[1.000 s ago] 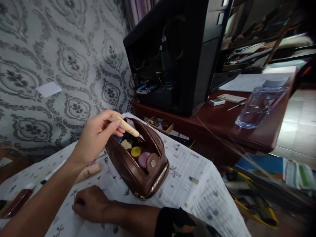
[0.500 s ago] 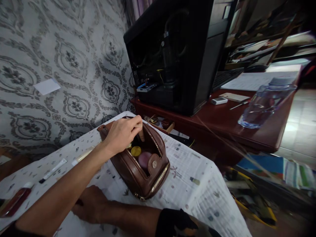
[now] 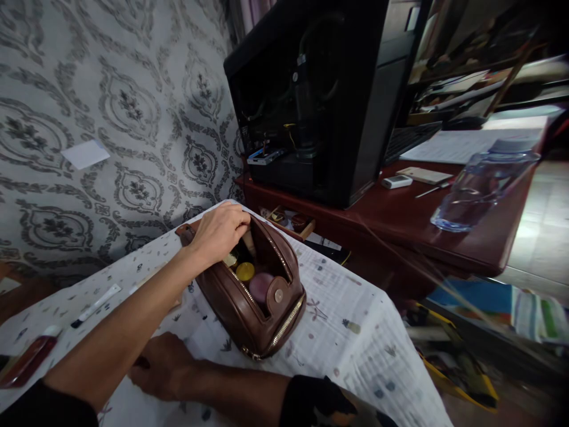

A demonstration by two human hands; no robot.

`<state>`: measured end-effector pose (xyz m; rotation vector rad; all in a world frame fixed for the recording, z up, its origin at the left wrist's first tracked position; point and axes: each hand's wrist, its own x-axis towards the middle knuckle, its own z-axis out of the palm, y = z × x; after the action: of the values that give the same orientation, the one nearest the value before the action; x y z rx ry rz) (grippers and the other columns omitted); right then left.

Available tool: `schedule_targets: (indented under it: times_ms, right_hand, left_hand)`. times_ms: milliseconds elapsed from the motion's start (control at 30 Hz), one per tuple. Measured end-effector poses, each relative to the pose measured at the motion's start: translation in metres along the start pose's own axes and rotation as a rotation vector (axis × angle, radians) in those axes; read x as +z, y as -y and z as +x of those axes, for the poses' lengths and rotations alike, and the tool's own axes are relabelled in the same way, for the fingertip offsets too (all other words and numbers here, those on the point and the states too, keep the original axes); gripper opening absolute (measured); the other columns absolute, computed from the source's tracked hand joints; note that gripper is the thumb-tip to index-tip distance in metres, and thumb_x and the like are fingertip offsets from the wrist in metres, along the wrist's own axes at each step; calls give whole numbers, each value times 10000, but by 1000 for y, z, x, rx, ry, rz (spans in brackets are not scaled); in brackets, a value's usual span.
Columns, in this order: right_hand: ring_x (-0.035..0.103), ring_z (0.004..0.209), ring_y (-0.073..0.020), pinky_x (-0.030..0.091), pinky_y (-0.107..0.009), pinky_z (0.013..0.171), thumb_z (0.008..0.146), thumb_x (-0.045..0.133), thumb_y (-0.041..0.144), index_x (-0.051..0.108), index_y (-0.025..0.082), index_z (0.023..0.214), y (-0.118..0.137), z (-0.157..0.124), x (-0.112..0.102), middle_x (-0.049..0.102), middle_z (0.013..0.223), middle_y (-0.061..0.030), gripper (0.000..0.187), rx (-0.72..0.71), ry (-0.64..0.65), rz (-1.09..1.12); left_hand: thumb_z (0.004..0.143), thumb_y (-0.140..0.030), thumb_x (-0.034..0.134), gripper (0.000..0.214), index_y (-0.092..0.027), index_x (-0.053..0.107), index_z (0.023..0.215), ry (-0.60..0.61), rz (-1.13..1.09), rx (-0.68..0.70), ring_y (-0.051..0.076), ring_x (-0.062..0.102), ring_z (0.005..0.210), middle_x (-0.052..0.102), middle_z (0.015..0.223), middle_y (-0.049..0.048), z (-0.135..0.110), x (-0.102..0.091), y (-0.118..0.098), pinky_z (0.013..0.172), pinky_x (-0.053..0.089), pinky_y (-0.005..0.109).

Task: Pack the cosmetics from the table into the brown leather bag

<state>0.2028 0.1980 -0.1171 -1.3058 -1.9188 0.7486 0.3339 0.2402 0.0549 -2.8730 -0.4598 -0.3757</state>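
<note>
Brown pouch [image 3: 262, 296] sits open, centre frame, on the table [image 3: 355, 332], pots [image 3: 245, 271] already inside; left hand [image 3: 220, 231] curls into its mouth, grip hidden, cannot tell; right hand [image 3: 162, 365] rests curled, lower left, contents unclear; white tube [image 3: 95, 305] and red bottle [image 3: 26, 362] remain outside, far left.

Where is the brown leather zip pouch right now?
In the head view the brown leather zip pouch lies open on the printed tablecloth near centre, the left hand reaching into its top, the red-brown desk behind it on the right.
</note>
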Motion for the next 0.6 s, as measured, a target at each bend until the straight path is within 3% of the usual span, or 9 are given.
schedule_targets:
  times_ms: [267,600]
  right_hand:
    - [695,778,-190,392,-228,543,825,558,310,730,233,894,8,-5,-12,788,926,26,201,43,39,-14]
    - [713,836,-188,379,-240,556,876,569,300,730,216,968,13,-7,-18,790,1008,-7,203,48,82,-36]
  left_hand:
    - [848,-83,543,186,-210,592,722,4,-17,-7,216,605,899,623,794,24,2,2,-3,813,475,325]
    - [862,-125,576,110,-229,568,895,-66,12,-145,208,604,842,618,950,18,-4,4,-4,657,402,320]
